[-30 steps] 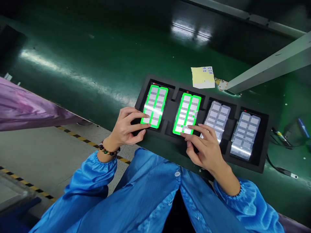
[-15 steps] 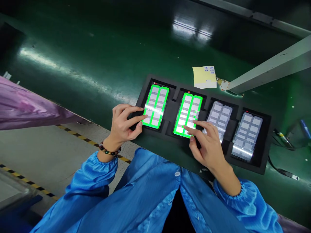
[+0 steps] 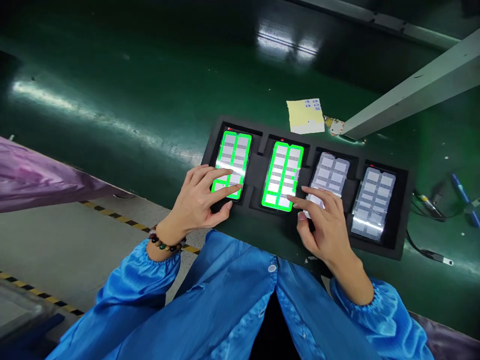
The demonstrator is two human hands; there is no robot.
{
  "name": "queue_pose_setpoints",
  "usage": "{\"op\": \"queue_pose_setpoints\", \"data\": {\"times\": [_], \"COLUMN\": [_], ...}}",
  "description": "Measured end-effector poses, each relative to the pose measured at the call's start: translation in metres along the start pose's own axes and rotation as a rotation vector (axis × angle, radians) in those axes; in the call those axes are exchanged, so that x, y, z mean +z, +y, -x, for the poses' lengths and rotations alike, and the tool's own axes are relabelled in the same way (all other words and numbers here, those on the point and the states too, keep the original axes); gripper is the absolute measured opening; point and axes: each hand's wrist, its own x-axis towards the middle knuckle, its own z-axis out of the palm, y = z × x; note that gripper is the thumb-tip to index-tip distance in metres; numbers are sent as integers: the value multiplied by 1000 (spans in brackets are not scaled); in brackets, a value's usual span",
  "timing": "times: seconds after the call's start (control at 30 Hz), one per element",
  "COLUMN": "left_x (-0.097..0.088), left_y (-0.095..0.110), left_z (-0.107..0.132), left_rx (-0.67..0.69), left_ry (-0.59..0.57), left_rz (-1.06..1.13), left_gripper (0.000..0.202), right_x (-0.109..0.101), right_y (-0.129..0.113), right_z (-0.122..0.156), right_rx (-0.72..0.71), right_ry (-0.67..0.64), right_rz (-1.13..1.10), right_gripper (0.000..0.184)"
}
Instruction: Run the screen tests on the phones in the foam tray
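A black foam tray (image 3: 256,170) holds several smartphones face up in its slots. The leftmost smartphone (image 3: 235,150) and the second smartphone (image 3: 282,170) glow with green bands around pale blocks. Over the lower part of the leftmost screen is my left hand (image 3: 202,200), fingers apart, fingertips on or just above the glass. My right hand (image 3: 324,222) has its index fingertip at the lower right edge of the second screen, its fingers spread. It partly covers the third smartphone (image 3: 330,175), which shows grey and pale blocks, as does the fourth smartphone (image 3: 373,205). Neither hand holds anything.
Behind the tray lies a yellow paper note (image 3: 305,117) with blue writing, beside a grey metal post (image 3: 405,90). To the right are a cable plug (image 3: 437,257) and a blue pen-like item (image 3: 465,197). The green bench edge runs along my front.
My left hand has slid right across the leftmost screen. My right hand has shifted toward the second screen's right edge. The view has moved slightly, so the tray sits further left.
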Motion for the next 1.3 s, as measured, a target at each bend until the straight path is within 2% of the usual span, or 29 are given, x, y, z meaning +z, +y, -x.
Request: {"op": "queue_pose_setpoints", "data": {"times": [0.17,0.23,0.37,0.6,0.7,0.8,1.0,1.13,1.3], "left_x": [-7,-9,-11,-4,-2,-4,-12,-8,3], "left_y": [-7,-8,-9,-7,-4,-5,-15,-13,-4], "left_z": [8,11,8,-14,-20,-18,-6,-12,-31], "left_rx": [-117,-178,-203,-53,-34,-64,-282,-237,-132], "left_ry": [153,174,145,0,-33,-19,80,77,23], "left_rz": [-71,-114,-150,-51,-23,-32,-166,-144,-33], "left_gripper": [29,29,33,43,43,39,40,39,40], "right_x": [11,16,18,-1,-3,2,17,17,-1], "right_y": [-10,-14,-14,7,10,8,3,5,18], "right_z": [-22,-32,-40,-19,-19,-27,-51,-56,-42], "right_rx": [-15,-41,-42,75,102,101,-1,-11,78], "right_ry": [-42,-81,-105,-35,-15,-35,-122,-145,-62], "right_rz": [-6,-19,-19,13,21,18,-58,-45,-9], "right_gripper": [43,44,43,36,32,34,43,43,34]}}
